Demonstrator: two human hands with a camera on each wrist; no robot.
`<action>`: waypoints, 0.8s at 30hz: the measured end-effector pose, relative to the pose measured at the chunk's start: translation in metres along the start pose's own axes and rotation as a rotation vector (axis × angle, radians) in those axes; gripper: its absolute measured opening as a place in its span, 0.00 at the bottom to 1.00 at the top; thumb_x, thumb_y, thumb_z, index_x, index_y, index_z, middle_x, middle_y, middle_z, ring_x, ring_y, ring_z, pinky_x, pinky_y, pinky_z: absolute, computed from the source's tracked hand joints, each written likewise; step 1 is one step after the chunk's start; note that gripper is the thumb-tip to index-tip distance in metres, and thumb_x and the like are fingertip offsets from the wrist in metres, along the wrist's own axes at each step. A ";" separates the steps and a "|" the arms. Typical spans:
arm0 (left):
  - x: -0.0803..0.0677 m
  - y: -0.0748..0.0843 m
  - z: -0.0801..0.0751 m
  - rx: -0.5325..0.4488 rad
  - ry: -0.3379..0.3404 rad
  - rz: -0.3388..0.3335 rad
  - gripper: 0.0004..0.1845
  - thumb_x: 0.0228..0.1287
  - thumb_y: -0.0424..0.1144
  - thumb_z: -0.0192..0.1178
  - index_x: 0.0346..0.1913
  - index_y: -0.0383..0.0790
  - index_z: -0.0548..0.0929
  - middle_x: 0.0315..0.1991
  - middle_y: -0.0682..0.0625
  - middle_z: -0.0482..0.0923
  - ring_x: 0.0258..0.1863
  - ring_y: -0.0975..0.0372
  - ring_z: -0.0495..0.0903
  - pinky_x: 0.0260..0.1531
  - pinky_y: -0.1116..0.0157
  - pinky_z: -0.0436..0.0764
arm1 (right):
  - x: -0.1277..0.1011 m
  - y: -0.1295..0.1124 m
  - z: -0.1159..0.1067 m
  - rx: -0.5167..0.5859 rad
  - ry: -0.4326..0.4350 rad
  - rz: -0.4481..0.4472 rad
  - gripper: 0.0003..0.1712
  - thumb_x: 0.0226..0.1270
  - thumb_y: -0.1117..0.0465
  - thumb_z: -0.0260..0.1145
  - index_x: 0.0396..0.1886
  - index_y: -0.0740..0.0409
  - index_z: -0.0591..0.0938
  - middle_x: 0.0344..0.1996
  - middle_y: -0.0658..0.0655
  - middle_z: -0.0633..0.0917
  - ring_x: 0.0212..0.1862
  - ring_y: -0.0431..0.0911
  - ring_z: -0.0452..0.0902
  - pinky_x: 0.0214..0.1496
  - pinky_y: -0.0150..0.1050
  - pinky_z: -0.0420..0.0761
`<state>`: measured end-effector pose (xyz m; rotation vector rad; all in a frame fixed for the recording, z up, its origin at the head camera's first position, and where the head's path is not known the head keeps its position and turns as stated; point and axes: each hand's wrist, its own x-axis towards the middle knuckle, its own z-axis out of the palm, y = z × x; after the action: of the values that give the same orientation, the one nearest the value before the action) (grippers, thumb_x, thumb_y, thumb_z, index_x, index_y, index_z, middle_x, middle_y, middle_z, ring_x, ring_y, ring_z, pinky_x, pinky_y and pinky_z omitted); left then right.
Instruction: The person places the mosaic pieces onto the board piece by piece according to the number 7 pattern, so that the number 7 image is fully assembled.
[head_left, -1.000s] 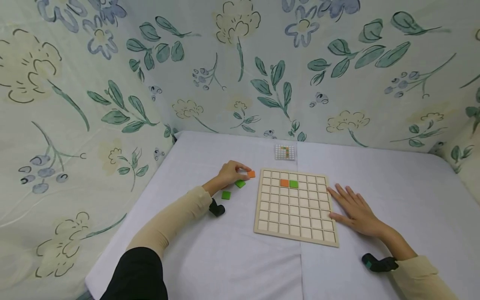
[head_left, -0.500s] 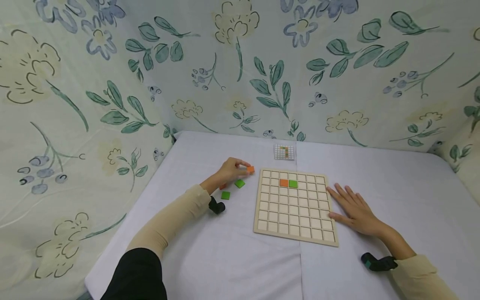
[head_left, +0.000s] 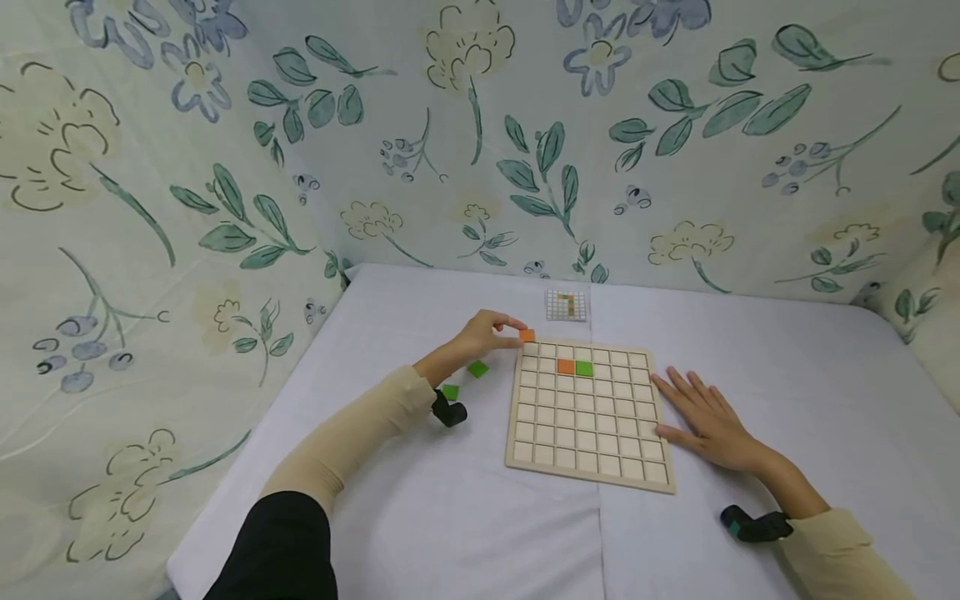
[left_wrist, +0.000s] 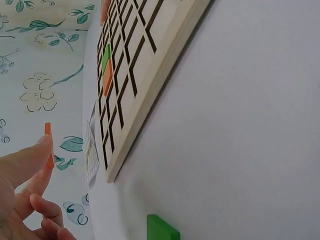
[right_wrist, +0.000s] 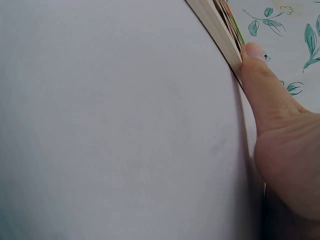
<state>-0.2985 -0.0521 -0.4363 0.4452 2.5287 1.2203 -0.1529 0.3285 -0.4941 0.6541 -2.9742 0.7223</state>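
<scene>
Orange square tile, pinched by left hand, has neared pale wooden grid board, unplaced; right hand lies spread.

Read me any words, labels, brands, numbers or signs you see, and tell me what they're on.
No readable text in any view.
Small card beyond the board: a grid with coloured squares shows; any lettering is too small to read.
Board, and orange tile in the left hand: no lettering shows.

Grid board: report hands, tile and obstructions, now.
Left hand pinches orange tile, raised near far-left corner of grid board. Right hand touches its right edge. Nothing visible in the tile's way.
</scene>
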 end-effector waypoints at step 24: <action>0.018 0.043 0.053 -0.030 -0.126 0.136 0.18 0.62 0.41 0.71 0.54 0.43 0.87 0.48 0.49 0.78 0.45 0.60 0.67 0.42 0.67 0.67 | 0.001 0.004 -0.001 -0.007 -0.004 -0.004 0.47 0.71 0.48 0.65 0.81 0.54 0.52 0.77 0.72 0.49 0.76 0.69 0.33 0.70 0.67 0.30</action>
<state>-0.2884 0.0174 -0.4362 0.6749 2.4045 1.2339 -0.1553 0.3315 -0.4949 0.6625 -2.9770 0.7104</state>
